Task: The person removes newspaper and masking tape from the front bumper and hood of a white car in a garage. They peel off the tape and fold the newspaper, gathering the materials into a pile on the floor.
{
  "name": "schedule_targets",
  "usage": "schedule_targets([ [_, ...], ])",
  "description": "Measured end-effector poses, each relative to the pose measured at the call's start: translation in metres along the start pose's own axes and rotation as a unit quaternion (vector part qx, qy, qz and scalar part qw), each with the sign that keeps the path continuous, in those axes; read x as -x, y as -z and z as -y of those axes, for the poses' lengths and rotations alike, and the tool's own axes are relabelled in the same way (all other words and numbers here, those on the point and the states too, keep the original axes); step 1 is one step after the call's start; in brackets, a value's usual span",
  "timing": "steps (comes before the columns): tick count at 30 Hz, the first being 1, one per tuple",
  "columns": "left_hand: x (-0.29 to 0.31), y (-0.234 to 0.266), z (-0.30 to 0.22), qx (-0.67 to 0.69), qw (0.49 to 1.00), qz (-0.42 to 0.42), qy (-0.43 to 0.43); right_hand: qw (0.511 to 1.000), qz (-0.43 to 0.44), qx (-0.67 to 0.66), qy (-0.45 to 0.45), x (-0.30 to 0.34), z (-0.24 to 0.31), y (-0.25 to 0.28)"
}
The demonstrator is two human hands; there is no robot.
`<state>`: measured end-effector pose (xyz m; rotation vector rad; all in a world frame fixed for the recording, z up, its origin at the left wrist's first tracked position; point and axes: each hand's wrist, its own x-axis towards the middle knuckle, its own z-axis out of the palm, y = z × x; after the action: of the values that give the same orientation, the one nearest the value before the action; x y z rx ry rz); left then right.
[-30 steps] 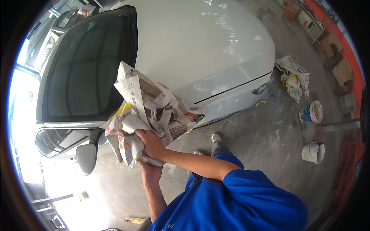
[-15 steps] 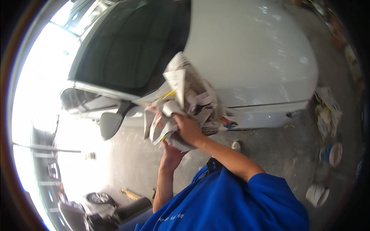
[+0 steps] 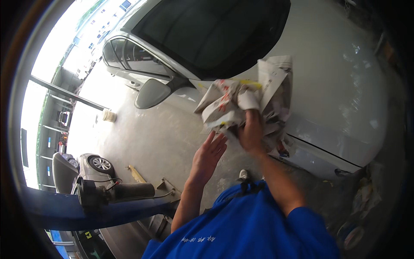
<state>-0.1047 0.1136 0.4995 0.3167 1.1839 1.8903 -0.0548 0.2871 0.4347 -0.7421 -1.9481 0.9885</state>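
Right hand [image 3: 251, 133] gripping crumpled newspaper [image 3: 221, 108]; left hand [image 3: 205, 159] loosely spread, fingertips at the bundle's lower edge, contact unclear. Paper matte, sharply creased, with a broad angular flap at right. Bundle held beside smooth, glossy white car [image 3: 327, 108], near rounded side mirror [image 3: 153, 93], over grey concrete floor [image 3: 166, 140].

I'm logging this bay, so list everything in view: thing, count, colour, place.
Newspaper bundle: 1, printed off-white, centre
Nearest car: 1, white, top and right
Side mirror: 1, grey, left of newspaper
Thick pole: 1, grey, upper left
Bucket: 1, pale, at pole's foot
Other vehicles: at least 1, greyish, lower left
Beam: 1, blue, lower left
Bar: 1, yellowish, lower left
Paper heap: 1, pale, dim, right floor
Shoes: at least 1, pale, below newspaper
Shirt: 1, blue, bottom
Left hand: 1, bare, open, below newspaper
Right hand: 1, bare, gripping newspaper
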Motion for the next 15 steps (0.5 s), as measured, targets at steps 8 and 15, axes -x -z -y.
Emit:
schedule_targets([
  [8, -0.062, -0.004, 0.03, -0.254, 0.964, -0.081, -0.005, 0.99, 0.133, -0.043, 0.017, 0.077, 0.02, -0.023],
  [15, -0.071, 0.036, 0.062, -0.247, 0.958, -0.14, -0.046, 0.962, 0.22, -0.16, 0.02, 0.111, 0.008, 0.015],
])
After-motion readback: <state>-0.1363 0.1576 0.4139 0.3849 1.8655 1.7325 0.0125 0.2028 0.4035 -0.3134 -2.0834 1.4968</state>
